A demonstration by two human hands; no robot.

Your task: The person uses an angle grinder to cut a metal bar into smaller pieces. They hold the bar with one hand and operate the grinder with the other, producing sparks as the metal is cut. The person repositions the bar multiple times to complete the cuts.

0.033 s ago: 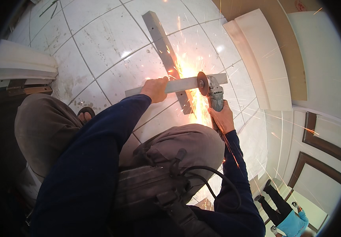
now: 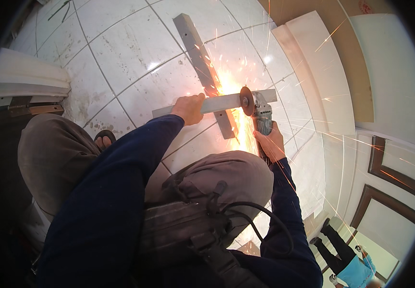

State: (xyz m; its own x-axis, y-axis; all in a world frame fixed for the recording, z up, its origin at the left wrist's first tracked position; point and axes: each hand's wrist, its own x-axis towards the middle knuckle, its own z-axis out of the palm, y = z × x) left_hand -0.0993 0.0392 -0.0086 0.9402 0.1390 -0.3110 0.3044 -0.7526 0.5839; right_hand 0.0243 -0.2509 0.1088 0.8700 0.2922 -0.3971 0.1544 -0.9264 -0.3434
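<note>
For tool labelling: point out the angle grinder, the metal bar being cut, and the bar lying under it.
angle grinder (image 2: pixel 261 114), head view, grey body.
metal bar being cut (image 2: pixel 223 102), head view, middle face.
lower bar (image 2: pixel 194 44), head view, upper stretch.

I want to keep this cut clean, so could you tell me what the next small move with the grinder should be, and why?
Probably ease the grinder a little further through the upper metal bar. Its disc sits on that bar with sparks flying, and the bar looks unsevered. The left hand pins the bar, which crosses another bar on the tiled floor; the right hand grips the grinder.

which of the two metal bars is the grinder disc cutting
The pale crosswise bar pinned by the left hand, lying over the darker bar that runs away along the tiles.
</note>
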